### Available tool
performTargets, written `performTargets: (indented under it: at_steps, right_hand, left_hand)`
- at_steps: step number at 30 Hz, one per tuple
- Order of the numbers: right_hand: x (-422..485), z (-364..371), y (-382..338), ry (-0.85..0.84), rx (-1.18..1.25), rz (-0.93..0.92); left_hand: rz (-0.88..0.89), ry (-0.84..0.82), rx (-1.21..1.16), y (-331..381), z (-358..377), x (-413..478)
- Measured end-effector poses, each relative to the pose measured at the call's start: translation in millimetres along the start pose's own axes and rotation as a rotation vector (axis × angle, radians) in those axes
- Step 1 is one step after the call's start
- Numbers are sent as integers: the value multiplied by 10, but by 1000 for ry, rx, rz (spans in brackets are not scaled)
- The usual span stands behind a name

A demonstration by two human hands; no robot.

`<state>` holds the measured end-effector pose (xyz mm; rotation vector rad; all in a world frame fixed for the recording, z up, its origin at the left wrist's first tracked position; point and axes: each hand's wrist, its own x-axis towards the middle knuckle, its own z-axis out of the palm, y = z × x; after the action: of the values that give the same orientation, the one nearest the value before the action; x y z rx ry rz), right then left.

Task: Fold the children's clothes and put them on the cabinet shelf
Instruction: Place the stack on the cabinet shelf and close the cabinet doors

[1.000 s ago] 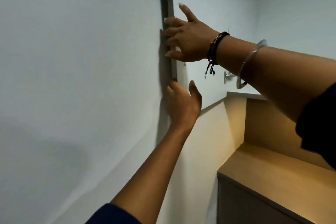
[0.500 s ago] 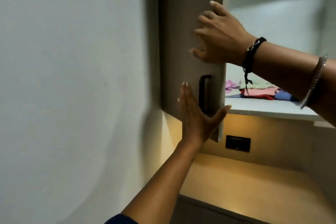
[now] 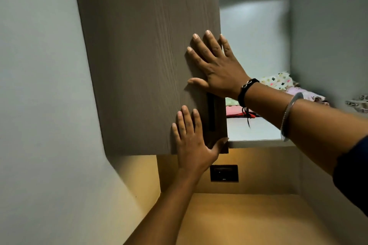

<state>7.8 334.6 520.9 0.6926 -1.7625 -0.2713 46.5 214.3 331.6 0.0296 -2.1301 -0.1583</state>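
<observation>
Folded clothes (image 3: pixel 278 82): children's pieces stacked on the shelf (image 3: pixel 256 135) inside the open cabinet, toward its back. A white print piece and a lilac one show above the right forearm. Pale green, pink and red layers show just right of the door edge. The forearm hides the middle of the stack.

Pale shelf: the front part is bare and its front lip faces the camera.

Wood-grain door (image 3: pixel 149 65): grey-brown, swung out at the left of the opening, where it blocks the view of the cabinet's left part. A black upright handle (image 3: pixel 211 115) sits low down near the free edge.

The right hand (image 3: pixel 217 65) lies flat on the door face beside the free edge. Its fingers are straight, spread and pointing up, the thumb is out to the left, and it grips nothing. Its heel covers the top of the handle. A black cord bracelet (image 3: pixel 245 90) is at the wrist and a silver bangle (image 3: pixel 288 117) further up the forearm, which crosses in front of the shelf.

The left hand (image 3: pixel 191 143) lies flat on the lower door, just left of the handle. Its fingers are straight and close together, and the thumb stretches to the door's lower right corner. It holds nothing. The hands are apart, right above left.

Around:
- a metal hinge (image 3: pixel 358 103) on the cabinet's right wall
- a black socket (image 3: pixel 224 173) on the lit panel under the shelf
- a tan counter (image 3: pixel 249 219) below it
- a grey wall (image 3: pixel 39 105) to the left
- a dark blue sleeve (image 3: pixel 354 175) at the right edge
</observation>
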Motion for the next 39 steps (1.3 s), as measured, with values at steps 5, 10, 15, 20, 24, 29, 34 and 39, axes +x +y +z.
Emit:
performTargets:
  at_steps: [5, 10, 15, 20, 24, 29, 34, 39]
  right_hand:
    - [25, 122, 27, 15, 32, -3]
    - [-174, -74, -42, -139, 85, 1]
    - [-818, -648, -186, -271, 166, 90]
    - [-1598, -1705, -218, -281, 138, 149]
    - [-2247, -2574, -67, -261, 96, 201]
    - [-3038, -3413, 468, 49, -68, 312]
    - [-3885, -3621, 1124, 381, -145, 676]
    - [-4315, -3117, 1514, 269, 904, 1225]
  left_hand:
    - [17, -5, 17, -68, 88, 47]
    - [38, -79, -46, -87, -182, -19]
    - [26, 4, -243, -61, -770, -217]
    - [120, 120, -442, 519, -1474, -398]
    - [348, 151, -558, 1278, -2053, -504]
    - [654, 220, -592, 2292, -2690, -545]
    - [889, 286, -426, 3312, -3029, -563]
    - [1012, 226, -164, 4199, -3034, -613]
